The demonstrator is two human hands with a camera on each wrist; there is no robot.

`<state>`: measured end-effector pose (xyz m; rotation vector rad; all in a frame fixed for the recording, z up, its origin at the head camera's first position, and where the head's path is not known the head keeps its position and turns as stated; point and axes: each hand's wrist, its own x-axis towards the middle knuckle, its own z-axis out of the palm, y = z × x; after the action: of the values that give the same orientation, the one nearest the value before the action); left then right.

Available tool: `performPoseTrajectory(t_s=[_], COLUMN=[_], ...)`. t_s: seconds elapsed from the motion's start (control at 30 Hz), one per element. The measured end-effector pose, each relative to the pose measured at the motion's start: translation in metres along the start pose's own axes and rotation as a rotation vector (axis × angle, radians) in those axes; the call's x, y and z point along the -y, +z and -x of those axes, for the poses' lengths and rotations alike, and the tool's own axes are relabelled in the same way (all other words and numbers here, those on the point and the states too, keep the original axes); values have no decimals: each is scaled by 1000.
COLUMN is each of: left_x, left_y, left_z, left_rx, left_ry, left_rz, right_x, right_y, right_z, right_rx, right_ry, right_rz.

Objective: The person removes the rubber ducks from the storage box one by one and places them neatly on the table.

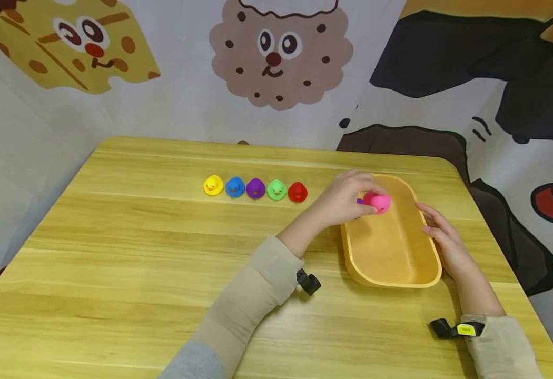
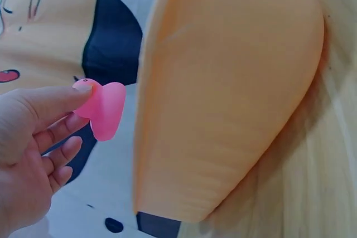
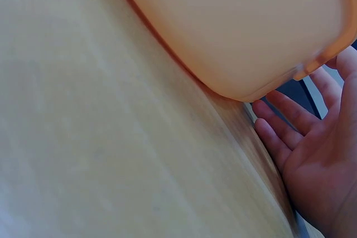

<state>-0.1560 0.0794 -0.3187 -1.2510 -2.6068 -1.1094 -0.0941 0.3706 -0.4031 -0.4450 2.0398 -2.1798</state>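
Between thumb and fingertips my left hand [image 1: 349, 197] pinches a pink rubber duck [image 1: 379, 203], held over the left side of a yellow-orange plastic basin [image 1: 390, 287]. In the left wrist view, the duck [image 2: 106, 110] appears beside the basin's wall [image 2: 223, 93]. A small bit of purple [image 1: 360, 201] shows by the left fingers; what it belongs to is hidden. My right hand [image 1: 447, 242] rests its fingertips on the basin's right rim. From the right wrist, that hand's fingers [image 3: 287, 112] look fairly straight and lie along the outer wall.
Left of the basin stands a row of small rubber ducks: yellow [image 1: 213, 185], blue [image 1: 235, 187], purple [image 1: 255, 188], green [image 1: 276, 190] and red [image 1: 297, 192]. They are on the wooden table [image 1: 139, 263]. A cartoon-printed cloth [image 1: 177, 116] hangs behind it.
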Motion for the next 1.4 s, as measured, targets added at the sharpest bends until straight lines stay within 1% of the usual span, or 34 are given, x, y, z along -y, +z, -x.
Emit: performPoseTrajectory(t_s=[0.13, 0.33, 0.43, 0.53, 0.67, 0.77, 0.83, 0.93, 1.03, 1.2, 1.4], left_x=[-2, -1, 0, 1, 5, 8, 11, 16, 20, 24, 29], left_y=[-9, -25, -33, -42, -51, -57, -60, -65, -69, -75, -85], left_z=[11, 21, 26, 32, 40, 47, 52, 58, 64, 75, 89], left_rx=[-34, -84, -96, -89, -70, -77, -98, -133, -150, -140, -144], left_ry=[7, 21, 9, -25, -99, -134, -126, -81, -49, -70, -118], left_rz=[30, 81, 110, 143, 184, 207, 218, 220, 213, 209, 207], right_x=[0, -1, -1, -1, -1, -1, -1, 0, 0, 0, -1], right_y=[-1, -1, -1, -1, -1, -1, -1, 0, 0, -1, -1], right_z=[0, 1, 1, 0, 0, -1, -1, -1, -1, 0, 1], right_rx=[3, 6, 7, 7, 9, 8, 7, 6, 5, 6, 6], right_ry=[1, 0, -2, -4, -3, -2, -1, 0, -1, -3, -3], right_rz=[-3, -10, -9, -5, -3, 1, 4, 12, 20, 21, 25])
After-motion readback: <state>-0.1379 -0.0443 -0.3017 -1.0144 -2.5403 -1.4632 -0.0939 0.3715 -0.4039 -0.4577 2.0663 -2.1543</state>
